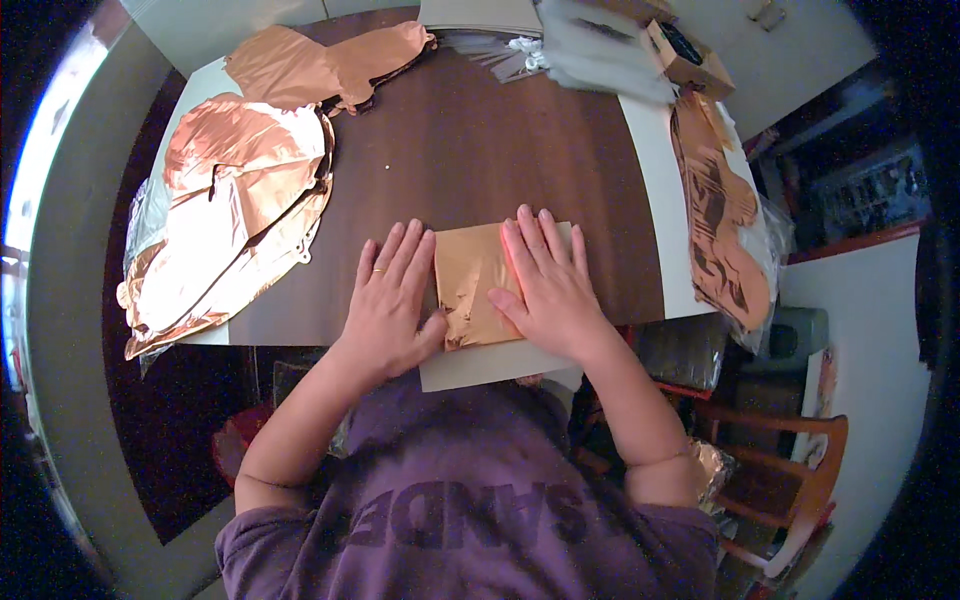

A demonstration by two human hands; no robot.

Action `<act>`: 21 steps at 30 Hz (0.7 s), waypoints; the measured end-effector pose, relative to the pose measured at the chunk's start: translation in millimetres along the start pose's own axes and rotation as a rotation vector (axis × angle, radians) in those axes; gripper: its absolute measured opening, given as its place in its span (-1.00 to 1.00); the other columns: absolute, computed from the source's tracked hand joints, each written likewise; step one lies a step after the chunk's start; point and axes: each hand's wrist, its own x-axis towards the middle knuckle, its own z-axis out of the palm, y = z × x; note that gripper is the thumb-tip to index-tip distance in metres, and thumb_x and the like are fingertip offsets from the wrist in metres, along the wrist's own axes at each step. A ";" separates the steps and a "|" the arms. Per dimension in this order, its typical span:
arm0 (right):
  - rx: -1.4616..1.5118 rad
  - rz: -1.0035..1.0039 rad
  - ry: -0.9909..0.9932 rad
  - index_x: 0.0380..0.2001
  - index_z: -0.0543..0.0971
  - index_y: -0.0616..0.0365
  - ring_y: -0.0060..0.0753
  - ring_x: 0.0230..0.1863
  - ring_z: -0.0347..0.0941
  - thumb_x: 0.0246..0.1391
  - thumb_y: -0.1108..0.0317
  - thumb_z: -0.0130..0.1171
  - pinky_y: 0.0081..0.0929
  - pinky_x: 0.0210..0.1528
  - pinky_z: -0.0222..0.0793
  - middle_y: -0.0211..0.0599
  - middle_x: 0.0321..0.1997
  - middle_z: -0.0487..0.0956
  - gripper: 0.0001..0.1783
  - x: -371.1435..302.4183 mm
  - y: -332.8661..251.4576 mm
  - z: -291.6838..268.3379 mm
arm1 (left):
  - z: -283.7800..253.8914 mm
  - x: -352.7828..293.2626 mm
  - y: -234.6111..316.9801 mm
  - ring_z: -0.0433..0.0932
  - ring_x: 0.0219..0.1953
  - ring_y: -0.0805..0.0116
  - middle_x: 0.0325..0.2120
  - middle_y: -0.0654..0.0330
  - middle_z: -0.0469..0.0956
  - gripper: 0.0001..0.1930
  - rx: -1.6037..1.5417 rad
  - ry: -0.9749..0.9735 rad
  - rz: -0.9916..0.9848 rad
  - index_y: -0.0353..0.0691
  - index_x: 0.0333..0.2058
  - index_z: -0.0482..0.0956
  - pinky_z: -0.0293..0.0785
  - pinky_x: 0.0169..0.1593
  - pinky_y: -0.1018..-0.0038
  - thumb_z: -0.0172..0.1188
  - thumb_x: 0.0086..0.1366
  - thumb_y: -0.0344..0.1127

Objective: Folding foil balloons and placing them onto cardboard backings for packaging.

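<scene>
At the near edge of the table, a copper-coloured foil balloon (pixel 470 280) lies folded into a flat rectangle on a grey card sheet (pixel 470 373). The card sticks out past the table edge toward me. My right hand (pixel 550 290) lies flat over the right part of the folded foil, fingers stretched out and thumb on its face. Along the left side of the foil rests my left hand (pixel 390 300), palm down with fingers extended and its thumb at the lower left corner. A ring shows on that hand.
Flat copper foil balloons (pixel 205 240) are piled at the left, with more foil (pixel 300 65) behind them. Another foil stack (pixel 718 210) lies along the right edge. Clear plastic bags (pixel 605 50), card sheets (pixel 480 15) and a small open box (pixel 690 60) stand at the back. A wooden chair (pixel 780 490) is at right.
</scene>
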 end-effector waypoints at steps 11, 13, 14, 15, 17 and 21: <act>0.336 0.117 0.421 0.09 0.41 0.15 0.01 0.23 0.29 0.04 0.20 0.27 -0.04 0.26 0.14 0.00 0.22 0.37 -0.44 -22.2 17.2 -14.0 | 27.6 24.2 22.9 -0.12 0.42 -0.15 0.36 -0.17 -0.02 -0.09 0.060 0.010 0.186 -0.37 0.32 0.06 -0.26 0.41 -0.02 -0.01 0.24 0.27; 0.355 0.324 0.434 -0.21 0.55 0.17 -0.11 -0.14 0.51 0.01 0.26 0.30 -0.24 -0.10 0.41 -0.10 -0.11 0.56 -0.69 -49.7 10.4 -29.6 | 29.6 22.6 18.3 -0.10 0.42 -0.14 0.35 -0.18 0.00 -0.07 0.083 0.021 0.201 -0.40 0.30 0.09 -0.25 0.41 -0.02 -0.03 0.23 0.30; 0.362 0.458 0.378 -0.35 0.58 0.18 -0.18 -0.34 0.57 0.00 0.28 0.32 -0.34 -0.31 0.46 -0.16 -0.30 0.62 -0.78 -66.5 6.8 -37.4 | 29.0 22.4 16.7 -0.08 0.41 -0.12 0.34 -0.18 0.03 -0.05 0.107 0.031 0.226 -0.43 0.29 0.12 -0.23 0.41 -0.01 -0.06 0.22 0.33; 0.393 0.540 0.301 -0.39 0.57 0.19 -0.24 -0.45 0.55 0.02 0.28 0.31 -0.36 -0.40 0.43 -0.18 -0.40 0.61 -0.79 -81.6 7.7 -38.1 | 28.1 22.1 15.2 -0.08 0.41 -0.12 0.34 -0.18 0.03 -0.05 0.106 0.032 0.230 -0.43 0.29 0.12 -0.23 0.41 -0.01 -0.06 0.22 0.33; 0.554 0.661 0.142 -0.41 0.57 0.21 -0.35 -0.55 0.53 0.06 0.27 0.29 -0.40 -0.46 0.42 -0.22 -0.51 0.60 -0.78 -113.6 12.7 -29.5 | 23.8 22.7 14.1 -0.10 0.42 -0.13 0.35 -0.20 0.00 0.02 0.036 -0.015 0.255 -0.39 0.31 0.09 -0.22 0.41 0.02 0.05 0.13 0.38; 1.519 0.696 0.026 -0.19 0.52 0.32 -0.45 -0.43 0.59 0.26 0.35 0.07 -0.48 -0.35 0.55 -0.27 -0.37 0.63 -0.78 -124.5 -2.8 -1.8 | 2.6 25.5 16.9 -0.10 0.42 -0.13 0.34 -0.24 -0.01 0.11 0.042 -0.123 0.293 -0.32 0.32 0.07 -0.20 0.42 0.03 0.22 -0.02 0.37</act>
